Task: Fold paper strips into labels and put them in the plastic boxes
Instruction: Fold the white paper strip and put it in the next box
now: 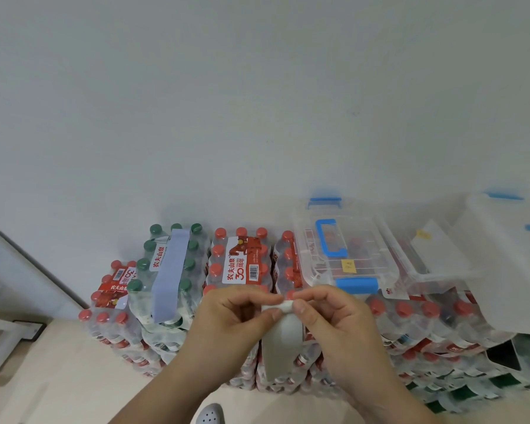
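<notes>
A white paper strip (280, 344) hangs down between my hands, its top end folded over. My left hand (236, 319) pinches the folded top from the left. My right hand (331, 316) pinches it from the right with thumb and forefinger. Just behind my hands a clear plastic box (343, 252) with blue latches and handle sits closed on the bottle packs, a small yellow label (348, 266) showing through its lid. A second clear plastic box (435, 249) stands to its right, holding a white paper with a yellow note.
Shrink-wrapped packs of red-capped water bottles (242, 261) and one green-capped pack (169, 270) are stacked against a white wall. A large translucent lid or bin (508, 261) leans at the right. Beige floor lies at lower left, with a grey shoe (210, 414) at the bottom.
</notes>
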The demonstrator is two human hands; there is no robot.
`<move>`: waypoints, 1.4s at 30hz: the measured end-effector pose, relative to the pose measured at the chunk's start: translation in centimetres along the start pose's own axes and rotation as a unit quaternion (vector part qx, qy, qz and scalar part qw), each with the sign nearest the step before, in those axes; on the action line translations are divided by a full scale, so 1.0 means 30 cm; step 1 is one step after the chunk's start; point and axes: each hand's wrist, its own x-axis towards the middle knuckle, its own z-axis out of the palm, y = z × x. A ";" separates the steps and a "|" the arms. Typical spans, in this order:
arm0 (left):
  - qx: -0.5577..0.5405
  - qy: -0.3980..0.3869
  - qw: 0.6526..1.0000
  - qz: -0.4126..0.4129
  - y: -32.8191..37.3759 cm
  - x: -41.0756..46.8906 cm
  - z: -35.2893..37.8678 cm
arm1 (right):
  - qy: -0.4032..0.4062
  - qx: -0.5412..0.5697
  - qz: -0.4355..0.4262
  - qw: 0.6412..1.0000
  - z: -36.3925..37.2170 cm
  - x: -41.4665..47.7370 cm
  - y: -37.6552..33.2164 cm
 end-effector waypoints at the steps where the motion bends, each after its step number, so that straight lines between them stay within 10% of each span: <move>1: 0.001 -0.003 1.000 -0.001 -0.002 -0.001 0.000 | 0.003 -0.001 0.002 1.000 0.001 0.001 0.000; 42: -0.029 -0.013 0.999 -0.033 0.007 0.000 -0.004 | 0.017 0.013 0.006 1.000 -0.007 -0.002 0.019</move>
